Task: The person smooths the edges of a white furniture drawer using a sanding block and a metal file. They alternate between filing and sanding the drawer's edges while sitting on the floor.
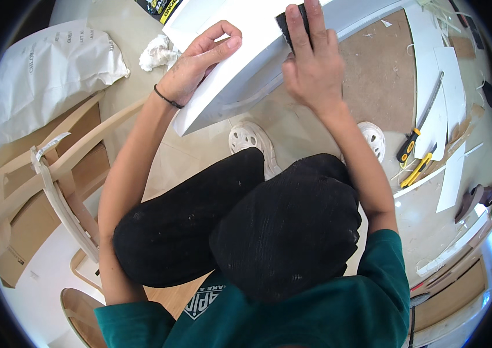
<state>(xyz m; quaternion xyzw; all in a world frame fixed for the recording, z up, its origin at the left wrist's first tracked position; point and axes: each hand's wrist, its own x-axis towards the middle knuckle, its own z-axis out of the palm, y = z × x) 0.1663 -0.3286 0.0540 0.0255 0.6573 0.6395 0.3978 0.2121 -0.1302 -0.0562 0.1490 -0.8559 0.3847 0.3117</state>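
Observation:
A large white curved piece [217, 95], like a panel or furniture frame, stands in front of me at the top of the view. My left hand [199, 58] curls over its left edge, thumb and fingers bent, steadying it. A black bracelet sits on that wrist. My right hand [315, 69] presses a dark piece of sandpaper [284, 28] against the white piece's upper edge, two fingers stretched over it. Part of the sandpaper is hidden under those fingers.
A wooden chair frame [60, 174] lies at left by a white sack [54, 75]. Crumpled white cloth [157, 53] rests beyond my left hand. On the right are a handsaw [426, 116], a yellow-and-black cutter [419, 169], white strips [453, 180] and brown board [379, 75].

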